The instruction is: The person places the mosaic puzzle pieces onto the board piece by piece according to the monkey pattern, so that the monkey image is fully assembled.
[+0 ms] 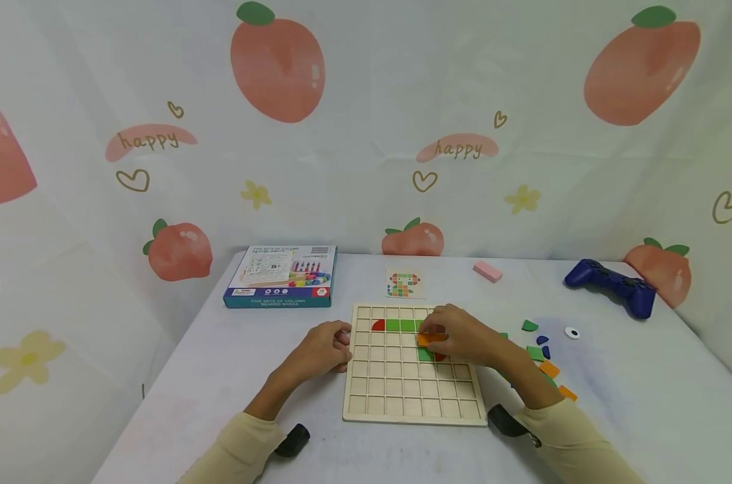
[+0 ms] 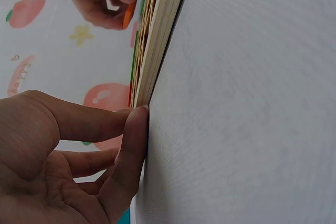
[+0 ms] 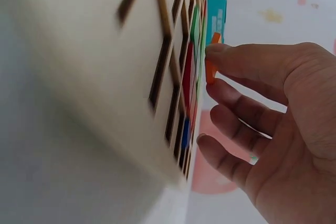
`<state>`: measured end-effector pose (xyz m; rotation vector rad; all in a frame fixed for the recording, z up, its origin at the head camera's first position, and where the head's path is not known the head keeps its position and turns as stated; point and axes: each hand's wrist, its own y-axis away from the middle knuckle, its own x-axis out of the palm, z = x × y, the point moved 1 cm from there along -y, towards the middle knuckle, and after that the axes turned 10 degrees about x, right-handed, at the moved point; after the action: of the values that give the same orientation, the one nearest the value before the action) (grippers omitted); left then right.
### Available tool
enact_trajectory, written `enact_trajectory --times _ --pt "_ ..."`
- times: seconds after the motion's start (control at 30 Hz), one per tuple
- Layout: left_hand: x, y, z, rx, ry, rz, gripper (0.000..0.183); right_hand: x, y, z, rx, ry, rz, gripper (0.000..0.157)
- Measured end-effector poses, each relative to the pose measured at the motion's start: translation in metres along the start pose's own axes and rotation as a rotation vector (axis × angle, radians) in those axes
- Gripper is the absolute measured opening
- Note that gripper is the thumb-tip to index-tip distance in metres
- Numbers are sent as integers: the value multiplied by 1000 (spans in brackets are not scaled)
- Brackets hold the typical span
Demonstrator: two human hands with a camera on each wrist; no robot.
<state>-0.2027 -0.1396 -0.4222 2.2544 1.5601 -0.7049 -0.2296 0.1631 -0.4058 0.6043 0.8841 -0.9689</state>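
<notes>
From here I can see the right hand (image 1: 456, 334) pinching an orange piece (image 3: 210, 72) between thumb and fingertip, over the upper right part of the wooden board (image 1: 374, 388), which sits at lower centre of the frame. The left hand (image 1: 322, 348) grips the board's left edge with thumb and finger. Near the board's top, a red piece (image 1: 378, 325) lies beside a green strip (image 1: 401, 325). A picture card (image 1: 404, 284) rests just above; loose pieces (image 1: 536, 353) lie scattered at lower right, below a blue game controller (image 1: 610, 288).
</notes>
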Motion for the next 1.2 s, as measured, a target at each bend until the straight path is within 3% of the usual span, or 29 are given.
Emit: enact_trajectory --times 0.6,1.2 --pt "1 -1 -1 -2 -27 -4 50 17 -27 36 -90 -1 15 22" --pt "1 -1 0 -24 25 17 51 29 -44 58 -46 17 51 25"
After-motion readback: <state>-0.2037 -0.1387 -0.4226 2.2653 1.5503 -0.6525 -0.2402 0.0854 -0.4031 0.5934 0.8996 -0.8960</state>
